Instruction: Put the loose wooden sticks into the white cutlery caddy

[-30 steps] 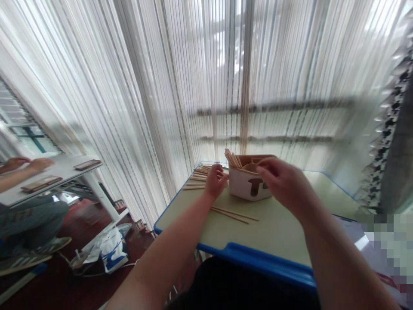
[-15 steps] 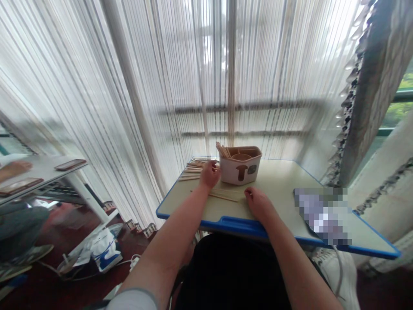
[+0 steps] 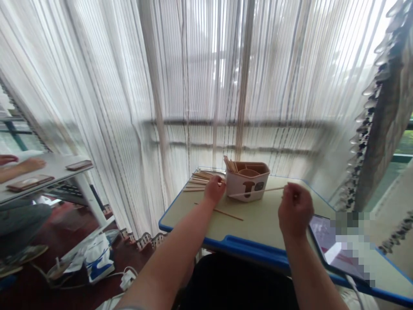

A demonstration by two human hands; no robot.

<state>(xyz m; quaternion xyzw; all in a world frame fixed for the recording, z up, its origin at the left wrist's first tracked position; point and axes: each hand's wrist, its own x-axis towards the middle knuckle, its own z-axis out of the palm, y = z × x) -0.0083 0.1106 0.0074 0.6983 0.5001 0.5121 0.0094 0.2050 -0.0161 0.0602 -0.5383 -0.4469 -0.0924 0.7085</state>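
Note:
My right hand is raised over the table, fingers pinched on one end of a thin wooden stick that points left toward the white container. Several sticks stand in the container's left compartment. My left hand rests curled on the table, just left of the container, touching the pile of wooden sticks lying at the far left corner. One more loose stick lies on the table in front of my left hand.
The table is pale green with a blue rim; a tablet lies at its right. Striped curtains hang right behind it. At the left another person sits at a white table with phones. A bag lies on the floor.
My right hand has picked one stick up off the table and lifted it to the right. One loose stick is left there. My left hand has stayed by the pile.

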